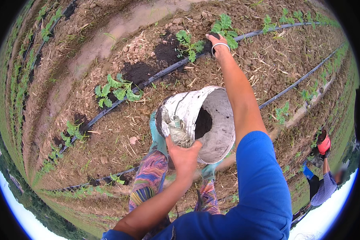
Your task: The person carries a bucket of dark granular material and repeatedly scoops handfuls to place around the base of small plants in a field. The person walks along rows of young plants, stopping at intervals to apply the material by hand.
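My left hand [182, 159] grips a tilted white plastic bucket [183, 105] by its cloth-wrapped handle [179, 132]. The bucket's mouth faces right, and dark compost [203, 123] lies inside its stained wall. Stretched out to the crop row, my right hand [218, 46], with a white bangle [220, 44] at the wrist, is low beside a curly-leaved plant [225, 28]. Dark material shows at its fingers; whether they hold it or touch the ground cannot be told. To its left grows another leafy plant [190, 45] beside a dark compost patch [166, 52].
A black drip hose [168, 70] runs along this row, a second hose [300, 84] to the right. Muddy water [132, 22] fills the furrow beyond. My green boots [158, 141] stand below the bucket. Another person [324, 186] bends with a red bucket [324, 144] at far right.
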A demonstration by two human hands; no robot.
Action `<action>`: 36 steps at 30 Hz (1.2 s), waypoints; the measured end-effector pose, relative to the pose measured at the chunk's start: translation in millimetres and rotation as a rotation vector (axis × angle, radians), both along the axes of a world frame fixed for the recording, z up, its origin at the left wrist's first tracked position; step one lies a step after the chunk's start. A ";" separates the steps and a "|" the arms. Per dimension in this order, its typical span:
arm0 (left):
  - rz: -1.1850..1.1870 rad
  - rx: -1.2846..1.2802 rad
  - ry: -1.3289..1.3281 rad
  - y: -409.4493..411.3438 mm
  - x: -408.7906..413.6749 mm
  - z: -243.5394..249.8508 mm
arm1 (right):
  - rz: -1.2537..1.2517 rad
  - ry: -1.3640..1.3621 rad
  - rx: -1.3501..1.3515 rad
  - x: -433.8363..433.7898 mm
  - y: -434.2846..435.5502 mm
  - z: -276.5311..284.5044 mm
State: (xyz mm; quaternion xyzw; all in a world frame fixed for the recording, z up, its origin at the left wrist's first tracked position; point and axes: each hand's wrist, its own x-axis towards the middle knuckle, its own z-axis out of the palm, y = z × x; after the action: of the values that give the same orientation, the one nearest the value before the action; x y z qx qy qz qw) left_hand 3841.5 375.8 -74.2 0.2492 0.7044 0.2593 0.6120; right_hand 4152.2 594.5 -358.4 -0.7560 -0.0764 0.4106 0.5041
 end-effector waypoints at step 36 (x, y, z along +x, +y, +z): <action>-0.173 0.217 0.190 -38.1 7.8 -9.2 | 1.212 -0.485 -0.231 -192.7 -244.0 43.4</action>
State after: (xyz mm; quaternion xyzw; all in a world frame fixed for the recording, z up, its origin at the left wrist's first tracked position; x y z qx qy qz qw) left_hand 3849.3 337.7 -83.4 0.3969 0.7030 0.2555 0.5320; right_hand 3959.5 350.5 -315.0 -0.6995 -0.5549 0.4451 0.0680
